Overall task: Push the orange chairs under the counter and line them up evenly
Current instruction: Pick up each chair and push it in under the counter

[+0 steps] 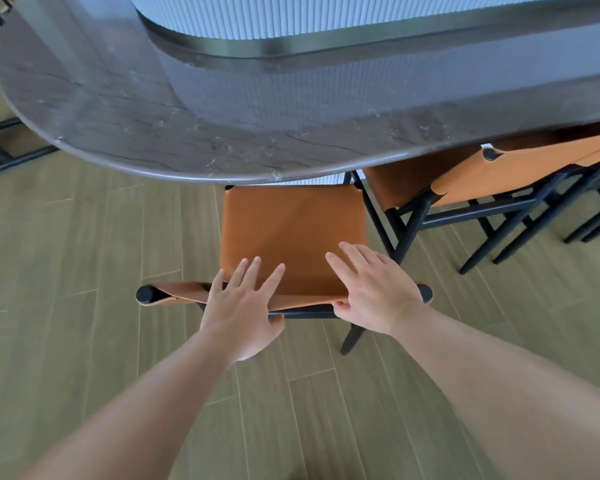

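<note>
An orange leather chair (293,226) with a black frame stands in front of me, its seat partly under the dark stone counter (194,140). My left hand (243,306) rests on the chair's backrest top, fingers spread flat, thumb tucked under the rail. My right hand (374,292) lies on the backrest's right part the same way, fingers apart and thumb curled below. A second orange chair (499,171) stands to the right, angled, its seat under the counter's edge.
The counter curves round to the left and has a ribbed pale base (326,15). Black frame legs (0,147) of other furniture show at far left. The floor is greenish wood planks (84,271), open behind and left of the chair.
</note>
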A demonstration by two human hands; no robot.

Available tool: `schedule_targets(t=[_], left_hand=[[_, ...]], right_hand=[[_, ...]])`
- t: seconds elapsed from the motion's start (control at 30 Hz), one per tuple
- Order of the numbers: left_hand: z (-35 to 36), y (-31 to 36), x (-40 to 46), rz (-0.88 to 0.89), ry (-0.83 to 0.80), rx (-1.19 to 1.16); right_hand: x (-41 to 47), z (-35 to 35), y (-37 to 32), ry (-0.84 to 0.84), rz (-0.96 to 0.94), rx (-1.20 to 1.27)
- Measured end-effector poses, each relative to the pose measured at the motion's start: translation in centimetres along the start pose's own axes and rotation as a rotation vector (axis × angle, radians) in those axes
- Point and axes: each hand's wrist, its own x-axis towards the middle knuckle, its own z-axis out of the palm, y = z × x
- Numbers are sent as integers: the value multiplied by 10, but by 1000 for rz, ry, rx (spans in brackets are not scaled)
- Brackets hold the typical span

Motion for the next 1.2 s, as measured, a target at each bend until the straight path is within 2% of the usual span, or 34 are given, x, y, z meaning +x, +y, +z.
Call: schedule_targets(t=[0.23, 0.4, 0.53, 0.63, 0.8, 1.03, 1.2], left_hand=[[-12, -6, 17, 59, 13, 3], [-17, -23, 11, 185, 125, 75], [-25, -68, 6, 74, 135, 204], [-30, -88, 9, 84, 98, 253], [-48, -91, 37, 120, 183, 245], [-88, -106, 92, 36, 119, 210], [-97, -89, 110, -31, 102, 135]], right_hand=[[4, 0, 1, 78, 45, 16], [1, 0, 1, 150, 23, -8], [3, 3, 4, 197, 1, -43], [9, 4, 9, 225, -14, -54], [34, -15, 35, 246, -53, -78], [86, -54, 73, 201, -58, -81], [103, -62, 109, 203, -97, -71]])
